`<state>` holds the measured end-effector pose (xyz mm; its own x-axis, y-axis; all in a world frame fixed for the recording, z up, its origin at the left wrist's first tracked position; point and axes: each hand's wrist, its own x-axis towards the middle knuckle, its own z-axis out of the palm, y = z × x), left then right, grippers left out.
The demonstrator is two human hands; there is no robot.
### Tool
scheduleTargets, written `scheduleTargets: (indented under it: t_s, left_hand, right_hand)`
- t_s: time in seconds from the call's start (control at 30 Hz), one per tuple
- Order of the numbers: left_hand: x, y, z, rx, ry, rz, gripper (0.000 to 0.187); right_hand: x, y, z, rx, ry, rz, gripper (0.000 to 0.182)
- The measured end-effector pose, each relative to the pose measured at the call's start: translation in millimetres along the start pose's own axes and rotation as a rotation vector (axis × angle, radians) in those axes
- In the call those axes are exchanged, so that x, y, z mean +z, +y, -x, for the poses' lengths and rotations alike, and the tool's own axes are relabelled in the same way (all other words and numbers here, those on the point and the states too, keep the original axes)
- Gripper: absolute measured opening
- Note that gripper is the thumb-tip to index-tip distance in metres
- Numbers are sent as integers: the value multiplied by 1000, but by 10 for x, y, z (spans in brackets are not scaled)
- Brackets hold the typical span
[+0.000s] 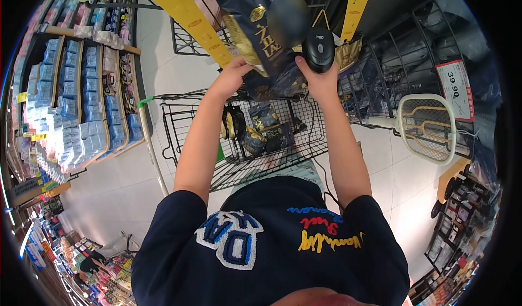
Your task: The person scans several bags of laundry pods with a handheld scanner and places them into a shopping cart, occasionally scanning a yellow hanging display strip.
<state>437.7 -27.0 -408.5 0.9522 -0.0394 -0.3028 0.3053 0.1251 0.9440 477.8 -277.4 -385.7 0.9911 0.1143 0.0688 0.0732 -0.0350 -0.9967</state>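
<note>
My left hand (232,79) is closed on the lower left edge of a large dark blue bag with gold print (247,10). A black oval handheld device with a grey button (318,50) sits in my right hand (322,80), its fingers mostly hidden beneath. The device is just right of the bag's printed front. A blurred dark round patch covers part of the bag. Below my hands, a black wire shopping cart (244,167) holds several dark blue and gold packets (265,118).
Yellow display strips (198,20) frame the rack ahead. At right, an electric mosquito swatter (427,129) hangs beside a 39.90 price sign (455,88). Shelves of blue packages (68,107) stand at left. A thin black cable (325,178) hangs near my right arm. Pale floor tiles (380,154) surround the cart.
</note>
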Motion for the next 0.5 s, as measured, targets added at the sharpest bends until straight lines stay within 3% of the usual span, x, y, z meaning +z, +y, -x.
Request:
scheduleTargets:
  t_s: [0.27, 0.37, 0.47, 0.5]
  left_hand:
    - [22, 0, 28, -53, 47, 241, 34]
    - [30, 39, 57, 53, -15, 206, 33]
    - [-68, -55, -8, 92, -63, 6, 33]
    - [-41, -41, 30, 154, -29, 16, 34]
  right_hand:
    - [44, 193, -24, -42, -2, 54, 27]
    - [54, 212, 20, 26, -9, 95, 27]
    - [61, 431, 42, -89, 1, 138, 27]
    - [47, 513, 41, -7, -2, 96, 25]
